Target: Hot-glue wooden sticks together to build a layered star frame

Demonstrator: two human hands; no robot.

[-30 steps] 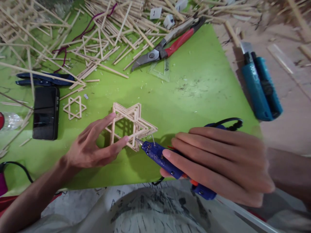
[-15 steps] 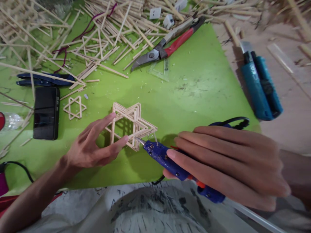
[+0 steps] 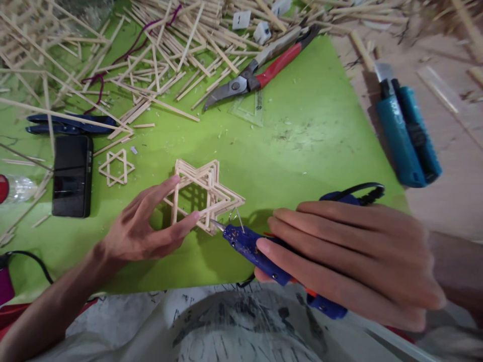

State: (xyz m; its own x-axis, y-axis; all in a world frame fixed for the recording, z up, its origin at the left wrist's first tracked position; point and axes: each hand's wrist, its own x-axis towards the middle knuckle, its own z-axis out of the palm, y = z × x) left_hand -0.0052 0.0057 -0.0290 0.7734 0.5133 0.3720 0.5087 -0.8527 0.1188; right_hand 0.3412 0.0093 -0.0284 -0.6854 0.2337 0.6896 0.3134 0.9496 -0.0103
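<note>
A layered six-pointed star made of thin wooden sticks rests on the green table top. With thumb and forefinger, my left hand grips its left and lower sides. Wrapped around a blue hot glue gun is my right hand; its fingers hide much of the body and trigger. The gun's metal nozzle points left and meets the star's lower right sticks. A thin wire stand juts from the gun near the star's right tip. A smaller flat stick star lies to the left.
Loose sticks heap across the back left. Red-handled pruning shears and a clear set square lie behind the star. At left are a black phone, dark blue pliers and a bottle; teal cutters lie at right.
The glue gun and my right hand have shifted very slightly, the nozzle moving a little down and right along the star. My left hand and the star stay in place.
</note>
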